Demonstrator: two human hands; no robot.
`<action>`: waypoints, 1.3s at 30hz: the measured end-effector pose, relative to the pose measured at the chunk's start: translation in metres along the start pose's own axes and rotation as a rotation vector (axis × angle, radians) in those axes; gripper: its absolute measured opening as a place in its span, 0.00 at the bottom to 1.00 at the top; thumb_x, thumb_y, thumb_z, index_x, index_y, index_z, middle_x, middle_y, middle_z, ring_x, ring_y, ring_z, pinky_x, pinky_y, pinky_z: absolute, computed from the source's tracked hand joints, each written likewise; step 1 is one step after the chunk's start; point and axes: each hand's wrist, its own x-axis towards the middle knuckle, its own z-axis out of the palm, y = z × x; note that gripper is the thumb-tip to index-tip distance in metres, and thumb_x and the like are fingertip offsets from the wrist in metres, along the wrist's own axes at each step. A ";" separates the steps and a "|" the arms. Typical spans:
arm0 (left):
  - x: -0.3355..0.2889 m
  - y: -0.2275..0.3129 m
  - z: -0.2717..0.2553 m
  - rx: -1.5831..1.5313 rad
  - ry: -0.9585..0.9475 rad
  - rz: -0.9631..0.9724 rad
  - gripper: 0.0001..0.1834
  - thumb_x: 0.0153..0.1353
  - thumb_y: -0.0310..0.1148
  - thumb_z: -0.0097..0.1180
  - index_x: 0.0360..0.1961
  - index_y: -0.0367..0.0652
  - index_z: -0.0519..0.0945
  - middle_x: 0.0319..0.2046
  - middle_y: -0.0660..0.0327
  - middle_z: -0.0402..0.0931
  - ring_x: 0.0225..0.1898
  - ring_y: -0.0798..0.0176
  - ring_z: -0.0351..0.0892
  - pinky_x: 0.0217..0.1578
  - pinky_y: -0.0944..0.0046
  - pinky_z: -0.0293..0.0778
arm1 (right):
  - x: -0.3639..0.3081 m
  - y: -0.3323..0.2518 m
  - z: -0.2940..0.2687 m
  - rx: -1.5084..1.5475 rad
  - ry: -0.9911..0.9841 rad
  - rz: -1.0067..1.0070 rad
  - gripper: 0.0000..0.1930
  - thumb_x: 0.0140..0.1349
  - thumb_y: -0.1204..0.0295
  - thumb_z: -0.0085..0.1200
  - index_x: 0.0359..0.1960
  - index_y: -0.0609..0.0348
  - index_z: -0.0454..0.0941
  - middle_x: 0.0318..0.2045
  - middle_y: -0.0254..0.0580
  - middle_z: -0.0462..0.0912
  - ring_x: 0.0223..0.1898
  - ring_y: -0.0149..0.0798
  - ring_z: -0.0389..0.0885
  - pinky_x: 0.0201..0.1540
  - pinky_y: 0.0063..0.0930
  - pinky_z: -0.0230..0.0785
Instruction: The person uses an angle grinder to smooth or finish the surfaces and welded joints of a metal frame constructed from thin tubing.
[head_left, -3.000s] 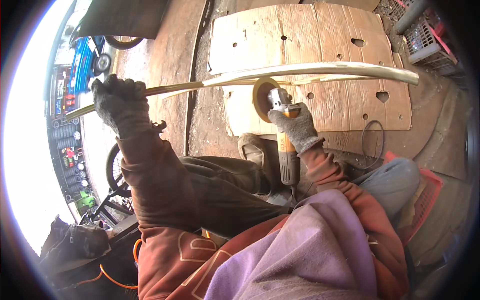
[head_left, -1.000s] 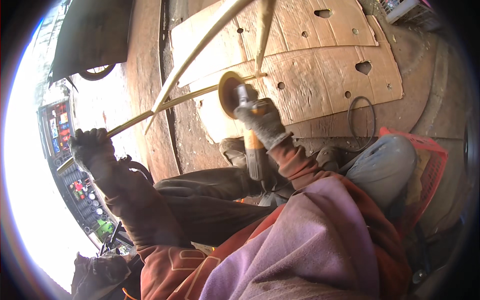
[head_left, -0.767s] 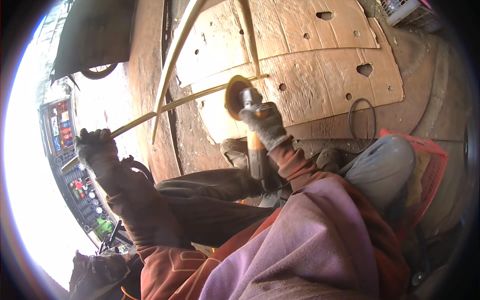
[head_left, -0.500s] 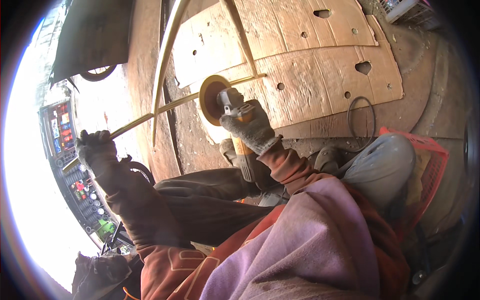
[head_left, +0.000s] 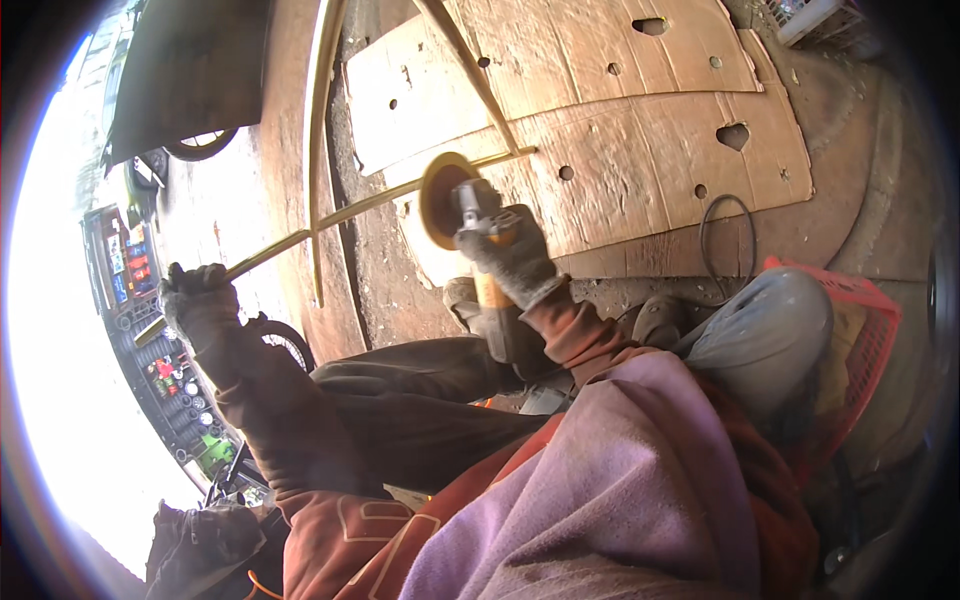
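My right hand (head_left: pixel 514 255), in a grey work glove, is wrapped round an angle grinder (head_left: pixel 492 290) with a yellow and dark body. Its round yellow-rimmed disc (head_left: pixel 440 203) stands on edge against a long brass-coloured metal bar (head_left: pixel 365 205); whether it touches the bar I cannot tell. At the left, my gloved left hand (head_left: pixel 197 300) grips that bar close to its end. Two more brass-coloured bars, a curved one (head_left: pixel 318 130) and a slanting one (head_left: pixel 470 65), run from the long bar toward the top edge of the view.
Cardboard sheets (head_left: pixel 640 160) with holes cover the floor ahead. A black cable (head_left: pixel 708 240) loops at their near edge. Beside my bent right knee stands a red plastic crate (head_left: pixel 880 340). A dark panel (head_left: pixel 190 75) and a wheel (head_left: pixel 285 340) are to the left.
The grinder and its disc have shifted a little to the right along the bar. The upper ends of the two side bars have swung slightly left. My left hand keeps its grip.
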 end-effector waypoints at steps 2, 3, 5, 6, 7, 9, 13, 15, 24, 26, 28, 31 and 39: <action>-0.010 0.003 0.043 -0.156 -0.062 -0.013 0.06 0.66 0.33 0.42 0.31 0.47 0.69 0.19 0.66 0.65 0.18 0.68 0.62 0.21 0.64 0.58 | 0.016 0.004 -0.032 -0.071 -0.049 0.169 0.27 0.51 0.67 0.74 0.45 0.64 0.69 0.37 0.43 0.83 0.33 0.31 0.82 0.35 0.26 0.79; -0.002 0.004 0.025 -0.061 -0.027 -0.006 0.07 0.67 0.34 0.42 0.30 0.48 0.68 0.19 0.67 0.64 0.17 0.68 0.60 0.21 0.64 0.58 | 0.016 0.023 -0.034 -0.020 0.183 0.056 0.27 0.50 0.67 0.75 0.44 0.63 0.70 0.37 0.44 0.83 0.32 0.31 0.82 0.36 0.25 0.80; -0.003 0.015 -0.013 0.042 0.088 0.019 0.09 0.68 0.34 0.40 0.28 0.49 0.67 0.19 0.69 0.62 0.16 0.68 0.58 0.20 0.65 0.57 | 0.014 0.021 -0.028 -0.095 0.161 0.100 0.27 0.50 0.67 0.74 0.44 0.63 0.70 0.36 0.43 0.83 0.32 0.31 0.82 0.36 0.25 0.80; -0.002 0.012 -0.009 0.045 0.136 0.023 0.10 0.68 0.35 0.40 0.28 0.50 0.66 0.19 0.69 0.61 0.16 0.68 0.57 0.20 0.65 0.57 | 0.012 0.018 -0.026 -0.004 0.049 0.084 0.27 0.50 0.67 0.74 0.45 0.63 0.70 0.36 0.42 0.82 0.33 0.31 0.82 0.36 0.25 0.79; -0.011 0.006 0.048 -0.045 0.187 0.009 0.11 0.69 0.35 0.39 0.27 0.50 0.66 0.19 0.69 0.61 0.16 0.68 0.58 0.20 0.66 0.57 | 0.006 -0.001 -0.019 0.079 -0.044 0.067 0.27 0.51 0.67 0.74 0.46 0.63 0.70 0.36 0.40 0.82 0.34 0.31 0.82 0.37 0.25 0.78; -0.017 0.015 0.085 -0.100 0.182 0.012 0.13 0.70 0.37 0.38 0.26 0.51 0.66 0.18 0.69 0.61 0.17 0.68 0.58 0.21 0.65 0.58 | -0.001 -0.017 0.001 0.005 -0.057 0.012 0.28 0.50 0.67 0.75 0.47 0.62 0.70 0.38 0.38 0.81 0.37 0.27 0.79 0.40 0.23 0.75; -0.018 0.020 0.095 -0.079 0.211 0.033 0.20 0.74 0.45 0.36 0.23 0.51 0.66 0.14 0.68 0.55 0.15 0.66 0.52 0.20 0.63 0.55 | -0.001 -0.036 -0.015 -0.009 0.037 0.141 0.15 0.53 0.69 0.71 0.38 0.60 0.77 0.31 0.35 0.82 0.29 0.26 0.79 0.32 0.24 0.74; -0.014 0.018 0.109 -0.094 0.262 0.035 0.23 0.74 0.48 0.35 0.22 0.52 0.65 0.12 0.67 0.53 0.14 0.65 0.49 0.19 0.63 0.53 | 0.013 -0.029 -0.040 0.003 0.027 0.154 0.11 0.55 0.68 0.69 0.20 0.56 0.81 0.16 0.28 0.77 0.19 0.24 0.75 0.24 0.21 0.67; -0.007 0.023 0.097 -0.044 -0.118 0.003 0.22 0.74 0.49 0.35 0.22 0.54 0.65 0.14 0.66 0.57 0.16 0.65 0.53 0.23 0.62 0.57 | 0.003 -0.032 -0.027 -0.019 0.016 0.167 0.14 0.52 0.66 0.72 0.34 0.60 0.81 0.25 0.32 0.82 0.25 0.26 0.78 0.29 0.23 0.72; -0.008 0.024 0.093 -0.052 -0.140 -0.002 0.22 0.73 0.50 0.34 0.23 0.52 0.65 0.15 0.66 0.59 0.17 0.65 0.54 0.25 0.62 0.56 | 0.013 -0.017 -0.045 0.092 0.018 0.154 0.08 0.56 0.68 0.69 0.30 0.57 0.83 0.21 0.29 0.80 0.20 0.24 0.76 0.25 0.21 0.68; -0.001 0.022 0.075 0.374 -0.044 0.082 0.23 0.73 0.50 0.34 0.22 0.53 0.66 0.15 0.66 0.59 0.17 0.65 0.55 0.24 0.62 0.56 | 0.018 -0.009 -0.057 0.058 0.049 0.150 0.10 0.55 0.66 0.70 0.31 0.56 0.83 0.22 0.29 0.80 0.21 0.23 0.76 0.24 0.21 0.67; 0.011 0.028 0.044 0.051 -0.067 0.012 0.23 0.73 0.51 0.34 0.21 0.53 0.66 0.15 0.67 0.59 0.17 0.65 0.55 0.24 0.62 0.56 | 0.018 -0.013 -0.055 0.068 0.028 0.168 0.11 0.53 0.65 0.72 0.30 0.55 0.83 0.22 0.28 0.80 0.21 0.23 0.75 0.25 0.21 0.67; -0.010 0.025 0.077 -0.047 -0.126 -0.017 0.21 0.72 0.47 0.37 0.21 0.53 0.65 0.14 0.66 0.58 0.18 0.65 0.55 0.26 0.61 0.57 | 0.022 -0.016 -0.056 0.087 0.012 0.165 0.12 0.53 0.63 0.72 0.32 0.54 0.83 0.25 0.27 0.81 0.25 0.23 0.76 0.29 0.21 0.69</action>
